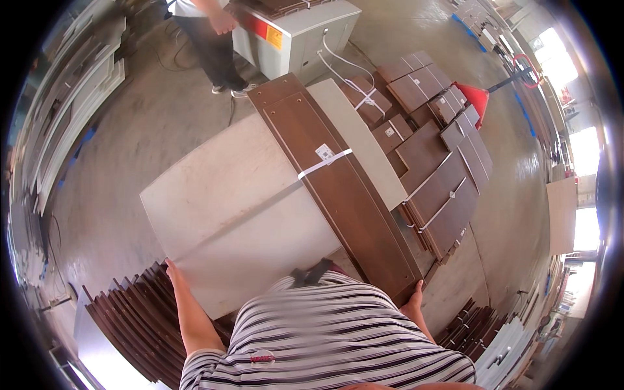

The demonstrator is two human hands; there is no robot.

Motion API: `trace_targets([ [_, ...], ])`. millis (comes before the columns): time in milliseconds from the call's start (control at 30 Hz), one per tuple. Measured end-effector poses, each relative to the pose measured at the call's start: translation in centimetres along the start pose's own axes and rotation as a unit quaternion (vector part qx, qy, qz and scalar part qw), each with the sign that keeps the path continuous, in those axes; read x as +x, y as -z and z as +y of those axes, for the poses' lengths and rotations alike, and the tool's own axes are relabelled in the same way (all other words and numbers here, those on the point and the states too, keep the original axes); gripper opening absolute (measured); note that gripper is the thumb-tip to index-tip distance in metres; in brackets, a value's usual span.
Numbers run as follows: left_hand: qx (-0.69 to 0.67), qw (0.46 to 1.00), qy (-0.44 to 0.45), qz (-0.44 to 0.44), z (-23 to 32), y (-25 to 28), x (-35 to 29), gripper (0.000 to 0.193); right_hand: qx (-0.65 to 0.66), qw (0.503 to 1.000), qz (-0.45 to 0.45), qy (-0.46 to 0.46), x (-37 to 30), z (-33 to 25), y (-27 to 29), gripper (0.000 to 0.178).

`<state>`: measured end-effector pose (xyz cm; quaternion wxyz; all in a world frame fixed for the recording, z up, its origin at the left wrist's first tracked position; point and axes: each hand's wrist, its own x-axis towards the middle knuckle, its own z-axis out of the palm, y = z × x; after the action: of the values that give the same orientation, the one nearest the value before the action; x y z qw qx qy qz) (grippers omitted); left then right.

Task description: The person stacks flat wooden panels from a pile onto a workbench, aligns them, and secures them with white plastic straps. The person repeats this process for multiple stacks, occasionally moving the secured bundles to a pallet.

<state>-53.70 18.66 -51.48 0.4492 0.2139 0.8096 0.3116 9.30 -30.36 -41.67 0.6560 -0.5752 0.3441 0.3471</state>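
Note:
A long bundle of brown panels [351,214], tied with a white strap, slants across the large pale board [240,188] in front of me. At its near right end, my right hand [414,300] is closed on the corner, its thumb along the edge and the other fingers mostly hidden. On the left, my left hand [173,273] is at the near left edge of the pale board, next to a row of brown panels [133,318]. Most of its fingers are hidden, so its grip does not show.
Beyond the bundle, strapped brown panel packs [442,195] lie stacked near a red pallet jack [474,101]. A grey machine [296,45] stands at the back, with another person [208,39] beside it. Pale boards [84,91] lean at the far left; more brown pieces [471,328] lie at the lower right.

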Motion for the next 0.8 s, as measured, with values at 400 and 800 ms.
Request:
trace_targets([
  [400,-0.229,0.973,0.023,-0.025,0.3,0.5,-2.1,0.106,-0.080,0.996,0.021,0.036,2.1,3.5,-11.1,0.075],
  [800,-0.372,0.927,-0.011,-0.047,-0.9,0.6,0.4,0.082,-0.112,0.993,0.009,0.046,0.0,2.3,-11.3,0.075],
])
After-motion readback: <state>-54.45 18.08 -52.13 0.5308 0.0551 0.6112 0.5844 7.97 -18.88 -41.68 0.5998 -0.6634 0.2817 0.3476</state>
